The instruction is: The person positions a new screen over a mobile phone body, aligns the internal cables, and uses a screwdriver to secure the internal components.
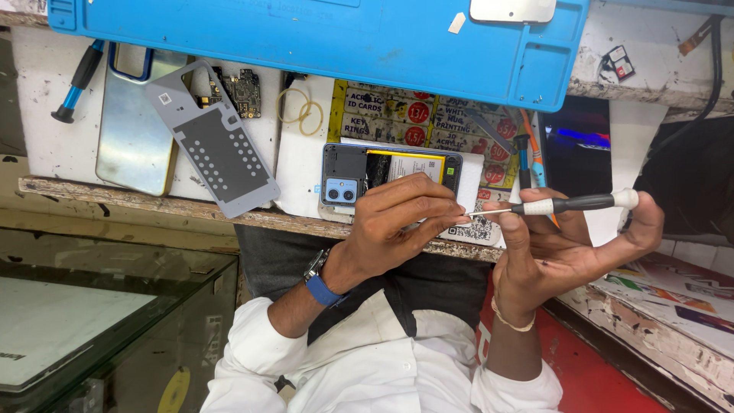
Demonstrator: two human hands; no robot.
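Hands (489, 229), slim metal-tipped screwdriver (569, 203), opened phone (390, 172)

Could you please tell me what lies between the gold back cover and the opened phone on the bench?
Head view: a grey perforated plate lies between cover and phone, with rubber bands beside it.

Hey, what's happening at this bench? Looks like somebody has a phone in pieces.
A person is working on an opened phone lying on the bench with its back off, camera block and battery showing. Which hand is which is hard to tell in this rotated view: one hand rests its fingers at the phone's edge, the other hand holds a small screwdriver, tip pointing at those fingers. A removed back cover, a grey plate and a blue mat lie nearby.
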